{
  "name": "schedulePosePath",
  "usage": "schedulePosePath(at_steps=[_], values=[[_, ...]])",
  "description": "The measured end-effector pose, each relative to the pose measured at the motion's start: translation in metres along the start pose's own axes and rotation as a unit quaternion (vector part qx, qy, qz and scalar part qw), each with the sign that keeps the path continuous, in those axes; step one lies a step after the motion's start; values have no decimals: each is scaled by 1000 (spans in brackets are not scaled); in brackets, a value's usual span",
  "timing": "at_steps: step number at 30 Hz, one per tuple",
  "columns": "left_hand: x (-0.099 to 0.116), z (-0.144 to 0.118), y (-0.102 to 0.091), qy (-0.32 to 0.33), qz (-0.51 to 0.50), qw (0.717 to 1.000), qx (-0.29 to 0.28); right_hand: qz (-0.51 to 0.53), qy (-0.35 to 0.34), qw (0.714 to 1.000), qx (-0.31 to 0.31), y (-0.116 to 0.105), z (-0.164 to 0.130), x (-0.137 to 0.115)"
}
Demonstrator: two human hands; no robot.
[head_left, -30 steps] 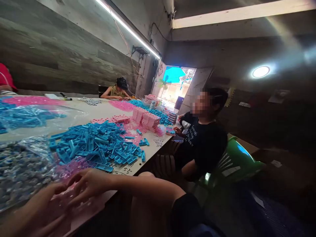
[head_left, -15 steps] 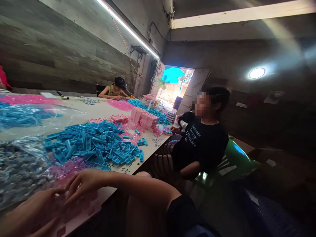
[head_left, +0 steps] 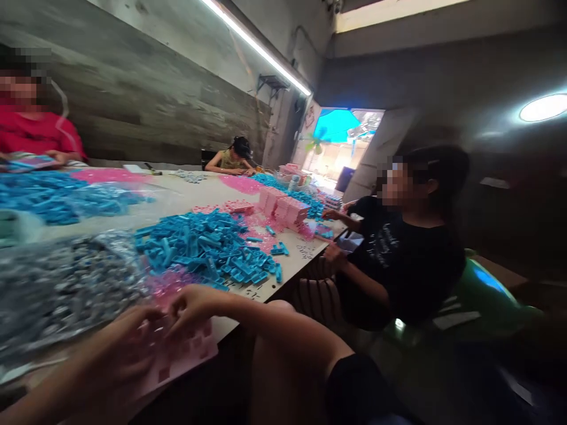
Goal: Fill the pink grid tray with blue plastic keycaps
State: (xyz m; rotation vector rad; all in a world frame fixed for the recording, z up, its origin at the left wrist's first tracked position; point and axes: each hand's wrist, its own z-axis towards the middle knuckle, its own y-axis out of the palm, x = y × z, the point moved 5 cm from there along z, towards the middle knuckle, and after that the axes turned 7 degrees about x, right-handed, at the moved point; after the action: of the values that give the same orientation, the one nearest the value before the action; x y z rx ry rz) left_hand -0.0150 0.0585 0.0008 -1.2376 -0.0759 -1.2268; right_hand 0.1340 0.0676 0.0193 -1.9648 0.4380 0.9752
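Hands first, in the head view, the only view here: my left hand (head_left: 117, 354) is in the lower left of the frame and my right hand (head_left: 192, 307) is just to the right of it, near the bottom centre. Both rest on a pink card (head_left: 186, 357) with small square holes, which lies at the near edge of the table (head_left: 186, 198) and sticks out a little over that edge. My right fingers are bent and press down on the top part of the card; my left fingers are spread and half curled over its left part. The picture is blurred here, so I cannot tell if any finger pinches a small piece.

Just above my hands, a thin layer of clear pink pieces (head_left: 166, 283) touches the card. Behind it, in the middle of the frame, lies a big heap of blue plastic pieces (head_left: 208, 248). At the left edge is a bag of grey pieces (head_left: 62, 283), and above it a second blue heap (head_left: 53, 198) under clear plastic.

Further up the table stand stacks of pink cards (head_left: 283, 206). At the right sits a person in a black shirt (head_left: 411, 265) on a green chair (head_left: 482, 289). In the upper left is a person in a red shirt (head_left: 38, 133), and far behind, a third person (head_left: 233, 159) bends over the table.
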Motion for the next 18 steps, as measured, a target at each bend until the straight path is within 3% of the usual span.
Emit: schedulePosePath(at_steps=[3, 7, 10, 14, 18], values=[[31, 6, -10, 20, 50, 999, 0, -36, -47, 996, 69, -7, 0, -5], [52, 9, -13, 48, 35, 998, 13, -15, -44, 992, 118, -14, -2, -4], [52, 8, -10, 48, 15, 999, 20, 28, -31, 996, 81, -12, -5, -3], [46, 5, -7, 34, 4, 999, 5, 75, -24, 996, -35, -4, -8, -4], [46, 5, -8, 33, 0, 999, -5, 107, -14, 991, -73, -1, -8, -4]])
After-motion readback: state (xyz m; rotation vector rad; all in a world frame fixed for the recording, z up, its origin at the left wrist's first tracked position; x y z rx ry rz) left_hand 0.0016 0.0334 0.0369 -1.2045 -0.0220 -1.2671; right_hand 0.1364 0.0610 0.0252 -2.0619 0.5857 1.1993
